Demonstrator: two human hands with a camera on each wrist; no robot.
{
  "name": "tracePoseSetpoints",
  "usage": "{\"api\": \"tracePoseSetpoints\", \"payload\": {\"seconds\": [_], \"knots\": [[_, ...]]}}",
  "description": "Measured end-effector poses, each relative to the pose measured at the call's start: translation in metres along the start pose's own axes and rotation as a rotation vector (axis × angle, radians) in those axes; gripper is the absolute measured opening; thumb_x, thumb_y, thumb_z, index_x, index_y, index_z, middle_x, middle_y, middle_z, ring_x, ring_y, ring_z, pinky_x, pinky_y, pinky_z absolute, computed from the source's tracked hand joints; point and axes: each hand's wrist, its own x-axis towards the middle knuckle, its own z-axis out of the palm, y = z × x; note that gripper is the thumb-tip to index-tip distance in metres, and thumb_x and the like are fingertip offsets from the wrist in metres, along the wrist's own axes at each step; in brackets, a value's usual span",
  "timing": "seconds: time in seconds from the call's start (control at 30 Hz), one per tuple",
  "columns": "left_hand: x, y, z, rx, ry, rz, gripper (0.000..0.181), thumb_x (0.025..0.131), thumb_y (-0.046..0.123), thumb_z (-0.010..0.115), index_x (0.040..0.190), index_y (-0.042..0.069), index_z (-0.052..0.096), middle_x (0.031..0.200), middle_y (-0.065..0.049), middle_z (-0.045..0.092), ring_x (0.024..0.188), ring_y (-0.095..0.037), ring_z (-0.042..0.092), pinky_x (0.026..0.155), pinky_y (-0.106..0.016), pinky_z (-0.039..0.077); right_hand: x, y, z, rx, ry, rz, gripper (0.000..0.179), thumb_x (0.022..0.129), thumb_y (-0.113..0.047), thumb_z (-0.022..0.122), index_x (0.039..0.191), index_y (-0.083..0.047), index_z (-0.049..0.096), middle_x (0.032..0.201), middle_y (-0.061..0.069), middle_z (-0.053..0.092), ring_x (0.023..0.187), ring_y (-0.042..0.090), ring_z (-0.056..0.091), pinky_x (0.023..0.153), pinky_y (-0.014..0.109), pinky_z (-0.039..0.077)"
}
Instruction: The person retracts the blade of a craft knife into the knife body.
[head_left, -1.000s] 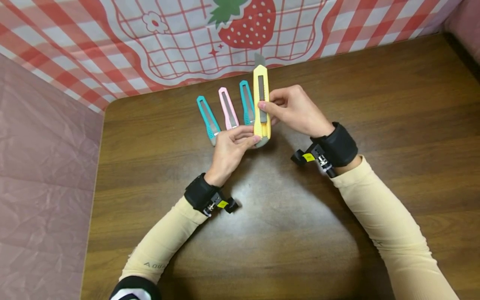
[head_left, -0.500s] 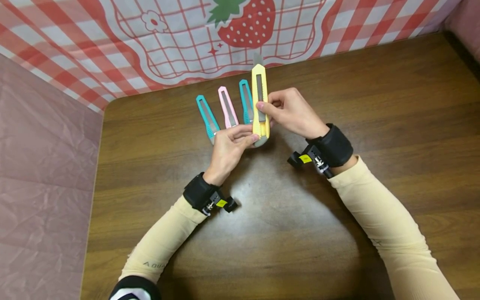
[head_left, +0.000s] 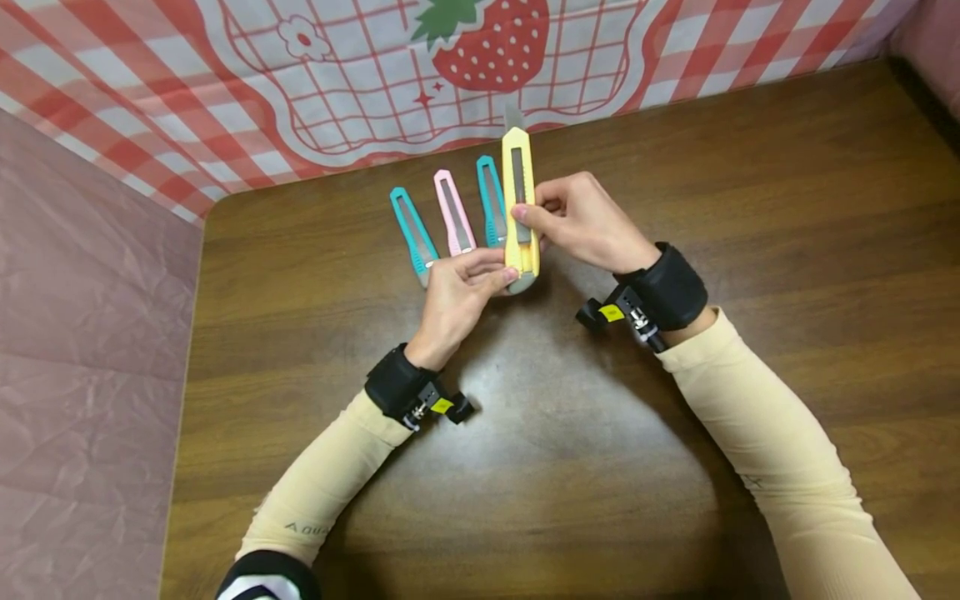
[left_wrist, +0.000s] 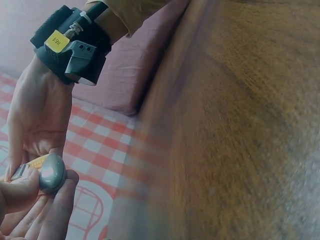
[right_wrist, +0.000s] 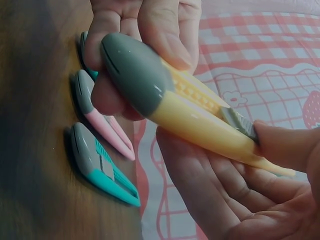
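Observation:
A yellow utility knife (head_left: 517,175) is held up over the table, its blade (head_left: 513,117) sticking out of the far tip. My left hand (head_left: 454,307) pinches its grey rounded end (right_wrist: 135,75) between thumb and fingers. Farther up the body, my right hand (head_left: 592,221) grips the knife from the right side. In the right wrist view, the right thumb (right_wrist: 287,145) presses against the grey slider (right_wrist: 239,122). The left wrist view shows the grey end cap (left_wrist: 52,173) between the fingers, with most of the knife hidden behind them.
Left of the yellow knife, a teal utility knife (head_left: 413,229), a pink one (head_left: 454,210) and another teal one (head_left: 491,196) lie in a row on the wooden table (head_left: 585,467). A red-and-white checked cloth (head_left: 360,100) with a strawberry hangs at the back edge.
Both hands and the yellow knife have shifted very slightly left in the head view. Their grip looks the same, and the blade stays out by about the same length.

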Motion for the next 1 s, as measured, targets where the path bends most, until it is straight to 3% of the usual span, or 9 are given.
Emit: {"api": "tracePoseSetpoints", "payload": {"seconds": [0.37, 0.57, 0.8, 1.0], "knots": [[0.003, 0.001, -0.003, -0.016, -0.005, 0.023, 0.022, 0.083, -0.007, 0.063, 0.104, -0.015, 0.061, 0.096, -0.031, 0.064, 0.083, -0.022, 0.064, 0.069, -0.027, 0.059, 0.001, -0.001, 0.0, 0.004, 0.014, -0.03, 0.018, 0.09, -0.017, 0.062, 0.093, 0.0, 0.065, 0.081, 0.01, 0.066, 0.067, 0.013, 0.063, 0.054, 0.017, 0.053], [0.007, -0.018, -0.006, -0.064, -0.009, 0.013, 0.023, 0.083, -0.003, 0.065, 0.104, -0.012, 0.063, 0.096, -0.027, 0.066, 0.085, -0.023, 0.064, 0.07, -0.029, 0.059, 0.001, 0.0, -0.003, 0.013, 0.002, -0.036, 0.016, 0.09, -0.017, 0.062, 0.094, -0.001, 0.064, 0.082, 0.008, 0.066, 0.068, 0.012, 0.063, 0.055, 0.02, 0.054], [0.002, 0.002, -0.004, -0.029, 0.003, 0.028, 0.021, 0.083, -0.008, 0.063, 0.102, -0.016, 0.061, 0.095, -0.032, 0.064, 0.082, -0.024, 0.065, 0.07, -0.03, 0.059, 0.001, 0.0, -0.004, 0.091, 0.006, -0.057, 0.016, 0.091, -0.015, 0.06, 0.095, 0.0, 0.063, 0.084, 0.008, 0.066, 0.069, 0.014, 0.064, 0.056, 0.026, 0.058], [0.002, 0.005, -0.004, -0.027, 0.014, 0.036, 0.02, 0.083, -0.008, 0.063, 0.102, -0.015, 0.061, 0.095, -0.032, 0.064, 0.08, -0.024, 0.065, 0.07, -0.03, 0.059, 0.0, -0.001, -0.004, 0.128, 0.009, -0.053, 0.017, 0.092, -0.014, 0.058, 0.094, 0.001, 0.064, 0.081, 0.011, 0.066, 0.065, 0.02, 0.064, 0.055, 0.025, 0.057]]}}
